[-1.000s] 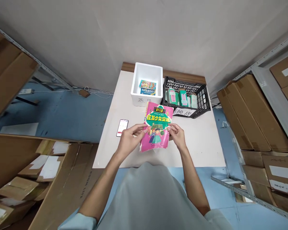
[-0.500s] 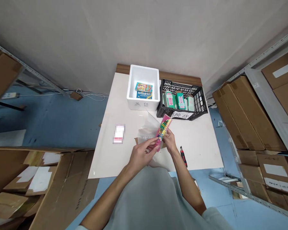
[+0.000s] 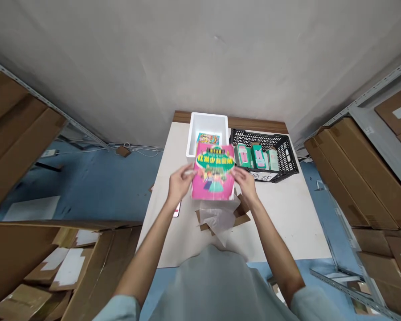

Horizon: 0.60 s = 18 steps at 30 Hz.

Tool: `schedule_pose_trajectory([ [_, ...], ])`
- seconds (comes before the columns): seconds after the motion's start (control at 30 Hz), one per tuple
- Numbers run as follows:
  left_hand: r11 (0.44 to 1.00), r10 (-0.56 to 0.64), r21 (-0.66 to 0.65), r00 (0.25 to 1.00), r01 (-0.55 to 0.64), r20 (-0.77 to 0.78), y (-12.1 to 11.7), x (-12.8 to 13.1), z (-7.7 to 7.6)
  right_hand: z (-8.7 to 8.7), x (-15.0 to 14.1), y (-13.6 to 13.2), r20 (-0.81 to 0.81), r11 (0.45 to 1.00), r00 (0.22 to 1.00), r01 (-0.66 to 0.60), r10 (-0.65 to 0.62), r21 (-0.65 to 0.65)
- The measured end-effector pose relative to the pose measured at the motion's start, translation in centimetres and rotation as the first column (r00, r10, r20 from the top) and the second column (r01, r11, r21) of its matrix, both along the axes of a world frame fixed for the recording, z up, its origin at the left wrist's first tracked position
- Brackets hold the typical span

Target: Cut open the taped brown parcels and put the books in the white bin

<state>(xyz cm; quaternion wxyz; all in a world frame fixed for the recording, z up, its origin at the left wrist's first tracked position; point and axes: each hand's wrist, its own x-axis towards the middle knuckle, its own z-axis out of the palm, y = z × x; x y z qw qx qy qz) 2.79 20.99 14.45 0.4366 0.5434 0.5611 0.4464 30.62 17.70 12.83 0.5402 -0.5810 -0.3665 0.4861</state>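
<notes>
A pink children's book (image 3: 213,189) with a green oval and yellow lettering is held up, its cover facing me and slightly blurred. My left hand (image 3: 180,183) grips its left edge, fingers closed. On the right edge, my right hand (image 3: 246,182) pinches it the same way. Below the book lies an open cardboard box (image 3: 242,211) with crumpled translucent wrapping (image 3: 217,216) over it. Just behind the book stands a white foam box (image 3: 208,118) with a colourful book (image 3: 208,138) inside; the book in my hands hides its front.
A black plastic crate (image 3: 289,154) with several green-and-pink boxes (image 3: 258,157) stands right of the foam box. The phone (image 3: 177,209) is partly hidden by my left arm. Shelves with cardboard cartons (image 3: 350,169) line the right; a large open carton (image 3: 102,267) is at the left.
The book was front-facing, then turned edge-on over the wrapping, and now faces me again, higher and closer to the foam box. Both hands have kept hold and moved forward with it.
</notes>
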Motion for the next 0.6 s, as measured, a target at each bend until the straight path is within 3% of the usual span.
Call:
schedule_pose_trajectory([
  [0.1, 0.963, 0.053, 0.265, 0.998, -0.056, 0.019, 5.5, 0.7, 4.9, 2.9, 1.2, 6.7, 0.028, 0.974, 0.996, 0.079, -0.087, 0.213],
  [0.17, 0.913, 0.045, 0.405, 0.999, -0.039, -0.004, 6.6, 1.0, 6.6, 3.2, 2.1, 8.9, 0.101, 0.963, 0.992, 0.041, -0.071, 0.267],
  [0.2, 0.906, 0.032, 0.423, 0.999, -0.019, -0.024, 6.3, 1.1, 6.6, 2.7, 2.5, 9.1, 0.141, 0.961, 0.990, -0.010, -0.030, 0.276],
  [0.23, 0.910, 0.000, 0.413, 0.999, 0.022, -0.053, 5.6, 1.4, 6.1, 1.8, 2.8, 8.7, 0.183, 0.964, 0.983, -0.072, 0.025, 0.255],
  [0.3, 0.944, -0.091, 0.306, 0.988, 0.126, -0.126, 3.0, 2.1, 3.5, -0.8, 3.0, 6.8, 0.264, 0.970, 0.951, -0.203, 0.164, 0.131],
  [0.4, 0.967, -0.240, 0.023, 0.934, 0.255, -0.263, -1.9, 3.9, -2.4, -5.1, 2.4, 2.4, 0.400, 0.931, 0.841, -0.336, 0.365, -0.143],
  [0.47, 0.922, -0.375, -0.064, 0.845, 0.381, -0.381, -4.7, 5.3, -5.7, -7.3, 1.9, -0.1, 0.506, 0.894, 0.737, -0.370, 0.449, -0.253],
  [0.53, 0.883, -0.446, -0.096, 0.755, 0.460, -0.481, -6.5, 6.4, -7.6, -8.6, 1.6, -2.0, 0.594, 0.880, 0.651, -0.378, 0.473, -0.287],
  [0.6, 0.858, -0.470, -0.116, 0.673, 0.501, -0.571, -7.3, 7.2, -8.0, -9.1, 1.6, -3.3, 0.645, 0.878, 0.603, -0.392, 0.470, -0.273],
])
